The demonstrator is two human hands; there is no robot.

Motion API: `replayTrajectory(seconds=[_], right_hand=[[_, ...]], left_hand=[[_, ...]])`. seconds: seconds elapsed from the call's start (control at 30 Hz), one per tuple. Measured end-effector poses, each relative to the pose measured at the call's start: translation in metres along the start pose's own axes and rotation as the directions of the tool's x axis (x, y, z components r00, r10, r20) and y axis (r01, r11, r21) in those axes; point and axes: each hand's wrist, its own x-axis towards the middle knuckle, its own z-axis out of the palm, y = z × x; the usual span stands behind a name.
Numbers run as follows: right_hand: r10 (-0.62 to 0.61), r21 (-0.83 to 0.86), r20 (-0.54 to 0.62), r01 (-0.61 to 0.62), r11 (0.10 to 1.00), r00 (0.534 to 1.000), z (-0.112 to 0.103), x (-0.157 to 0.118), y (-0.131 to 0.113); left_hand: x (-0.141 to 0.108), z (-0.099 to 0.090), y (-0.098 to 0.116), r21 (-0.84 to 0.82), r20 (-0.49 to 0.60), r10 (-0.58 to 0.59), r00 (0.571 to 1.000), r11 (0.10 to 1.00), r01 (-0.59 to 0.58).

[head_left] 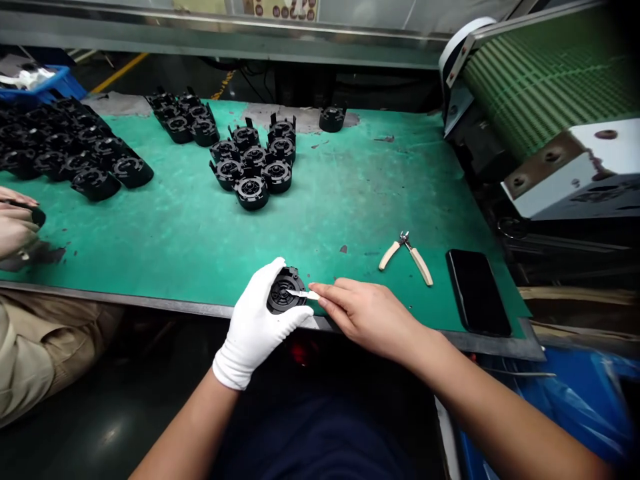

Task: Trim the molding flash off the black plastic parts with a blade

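Observation:
Near the front edge of the green work surface, my left hand (263, 320) in a white glove is wrapped round a round black plastic part (281, 298). Its ringed face is turned up towards me. My bare right hand (367, 313) pinches a small knife (300, 294) with a pale handle. The blade points left and lies over the middle of the part; whether it touches cannot be made out. To the right of my hands, cutting pliers (406, 257) with cream handles lie spread apart, and a black phone (477, 292) lies beyond them.
Several similar black parts (253, 191) stand grouped on the green mat (360, 180), with a larger cluster (95, 181) at left. Another person's hand (15, 223) is at the left edge. A green conveyor belt (545, 73) rises at upper right. A blue bin (60, 83) stands at upper left.

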Motion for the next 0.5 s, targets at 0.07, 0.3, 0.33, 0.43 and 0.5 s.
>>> replayTrajectory(seconds=[0.07,0.3,0.33,0.43,0.5], right_hand=[[0.011,-0.034,0.007,-0.011,0.999,1.0,-0.001,-0.005,-0.001],[0.057,-0.107,-0.006,-0.058,0.993,0.998,0.001,-0.019,-0.003],[0.057,-0.109,-0.01,-0.058,0.992,0.998,0.002,-0.019,-0.003],[0.049,-0.113,-0.02,-0.051,0.992,0.999,0.003,-0.018,-0.003],[0.047,-0.125,-0.015,-0.048,0.991,0.999,0.003,-0.016,-0.003]], left_hand=[[-0.002,0.002,0.001,0.01,0.011,0.031,0.999,0.999,-0.031],[-0.007,0.007,0.006,0.069,-0.056,0.073,0.996,0.995,-0.069],[-0.007,0.007,0.006,0.068,-0.055,0.077,0.995,0.995,-0.074],[-0.006,0.007,0.006,0.07,-0.048,0.082,0.995,0.994,-0.079],[-0.006,0.008,0.007,0.072,-0.042,0.077,0.996,0.995,-0.073]])
